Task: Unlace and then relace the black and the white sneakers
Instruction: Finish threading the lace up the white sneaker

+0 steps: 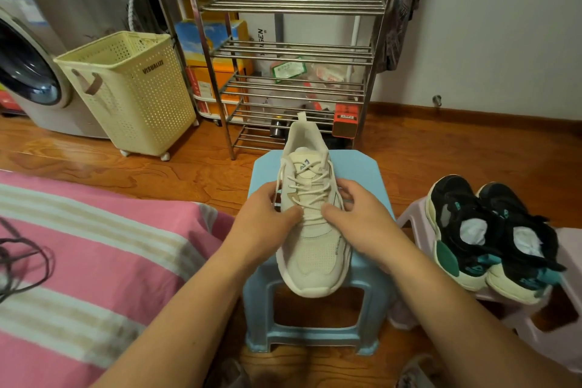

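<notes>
My white sneaker (313, 230) sits lengthwise on the blue plastic stool (362, 173) in front of me, toe pointing toward me and heel toward the metal shoe rack (293, 50), its cream lace (310, 189) threaded across the eyelets. My left hand (267, 214) curls around the shoe's left side, thumb pressing at the lower lacing, and my right hand (359, 214) grips the right side the same way, thumb tip just beside the other. The pair of black sneakers (491, 236) rests on the pale pink stool (567, 261) to my right. A dark lace (22, 258) lies loose on the pink striped bed (94, 230) at my left.
</notes>
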Tool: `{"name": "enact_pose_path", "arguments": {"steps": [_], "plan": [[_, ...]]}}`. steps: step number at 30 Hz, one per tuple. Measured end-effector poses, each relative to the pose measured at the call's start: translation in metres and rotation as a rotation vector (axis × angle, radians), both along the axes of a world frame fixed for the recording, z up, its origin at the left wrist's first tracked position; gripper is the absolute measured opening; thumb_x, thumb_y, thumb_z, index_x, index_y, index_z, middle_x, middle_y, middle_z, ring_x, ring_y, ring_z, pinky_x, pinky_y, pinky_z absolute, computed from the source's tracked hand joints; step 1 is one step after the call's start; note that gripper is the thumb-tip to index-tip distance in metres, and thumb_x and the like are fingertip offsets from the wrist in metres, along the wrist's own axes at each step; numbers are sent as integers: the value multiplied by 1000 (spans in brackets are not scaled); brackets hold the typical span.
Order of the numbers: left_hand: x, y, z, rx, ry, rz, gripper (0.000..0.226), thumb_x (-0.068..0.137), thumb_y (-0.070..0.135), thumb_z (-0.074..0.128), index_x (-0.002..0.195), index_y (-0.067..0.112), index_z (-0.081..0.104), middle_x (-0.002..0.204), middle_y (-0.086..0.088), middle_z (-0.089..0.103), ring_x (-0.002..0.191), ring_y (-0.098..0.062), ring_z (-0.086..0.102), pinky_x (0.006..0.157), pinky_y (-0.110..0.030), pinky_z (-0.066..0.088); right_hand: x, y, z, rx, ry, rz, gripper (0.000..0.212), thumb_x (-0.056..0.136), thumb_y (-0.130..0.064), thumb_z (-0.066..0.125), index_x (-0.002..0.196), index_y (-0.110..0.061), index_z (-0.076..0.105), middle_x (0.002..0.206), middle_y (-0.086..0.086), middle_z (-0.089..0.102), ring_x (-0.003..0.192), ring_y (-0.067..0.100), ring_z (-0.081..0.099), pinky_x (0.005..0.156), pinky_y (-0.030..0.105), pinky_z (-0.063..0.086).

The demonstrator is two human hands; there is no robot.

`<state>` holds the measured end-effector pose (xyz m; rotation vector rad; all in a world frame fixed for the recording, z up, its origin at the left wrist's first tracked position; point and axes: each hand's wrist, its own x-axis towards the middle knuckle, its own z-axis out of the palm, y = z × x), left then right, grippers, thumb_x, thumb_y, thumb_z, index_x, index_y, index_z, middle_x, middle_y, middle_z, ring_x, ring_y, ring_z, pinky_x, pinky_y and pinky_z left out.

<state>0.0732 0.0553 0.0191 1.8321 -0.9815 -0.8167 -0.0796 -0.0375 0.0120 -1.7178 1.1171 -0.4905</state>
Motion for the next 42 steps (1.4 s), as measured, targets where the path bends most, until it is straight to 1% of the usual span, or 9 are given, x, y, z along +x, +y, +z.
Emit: {"name": "enact_pose_path", "arguments": {"steps": [3, 11, 17, 23, 28, 32, 36, 38, 42], "plan": [[-9, -6, -3, 5, -22, 77, 43, 86, 22, 75, 122, 28, 54, 107, 11, 67, 96, -8, 65, 86, -33, 57, 10, 4, 0, -107, 131, -14, 60, 84, -35, 66, 141, -33, 48, 126, -10, 61, 114, 15, 58, 97, 38, 50], [-16, -21, 4, 129, -541, 168, 12, 88, 29, 60, 88, 18, 56, 80, 2, 59, 71, -16, 54, 54, -29, 34, 24, 1, 8, -258, 400, -32, 25, 97, -31, 47, 119, -23, 55, 113, 5, 63, 97, 29, 59, 81, 41, 52], [3, -2, 8, 46, -189, 107, 9, 97, 30, 64, 99, 21, 67, 92, 6, 70, 83, -12, 68, 71, -31, 56, 2, -2, 14, -265, 229, -28, 26, 93, -44, 65, 103, -21, 62, 98, -9, 61, 90, 14, 58, 76, 36, 50], [28, -1, 24, 33, -103, 268, 23, 108, 22, 41, 100, 8, 57, 98, -7, 69, 79, -18, 69, 69, -39, 57, -10, -26, 13, -145, -20, -212, 21, 101, -18, 53, 83, -7, 59, 89, 1, 71, 88, 23, 68, 78, 40, 55], [63, 11, 20, 112, -611, 136, 19, 106, 26, 45, 93, 12, 50, 95, -6, 60, 87, -28, 60, 72, -41, 47, -21, -40, 20, -128, 91, -252, 19, 103, -22, 52, 93, -10, 63, 94, 1, 70, 91, 23, 67, 76, 36, 52], [53, 26, 11, -210, -928, 300, 12, 98, 19, 57, 92, 9, 52, 92, -11, 53, 80, -29, 52, 64, -39, 41, -18, -25, 17, -469, 349, -410, 19, 100, -36, 54, 93, -19, 58, 104, -3, 55, 95, 19, 54, 81, 38, 49], [13, 5, 15, 170, 206, 263, 45, 104, 49, 45, 95, 9, 64, 93, -5, 67, 82, -20, 62, 64, -31, 49, 8, -11, 28, 215, 11, -443, 39, 102, -39, 51, 80, -11, 66, 68, 0, 56, 57, 17, 47, 54, 29, 38], [8, -14, 22, 105, 697, 359, 42, 101, 51, 54, 106, 11, 67, 103, -7, 69, 94, -23, 65, 72, -33, 53, 22, -12, 32, 557, -218, -478, 34, 100, -42, 58, 85, -11, 63, 62, -1, 49, 51, 12, 39, 49, 25, 34], [11, -33, 41, -224, 948, 625, 15, 103, 24, 56, 102, 14, 67, 92, -1, 68, 78, -12, 62, 63, -26, 46, 30, -25, 37, 651, -624, -565, 13, 98, -26, 65, 94, -13, 68, 76, 0, 54, 64, 10, 45, 62, 24, 40]]}}
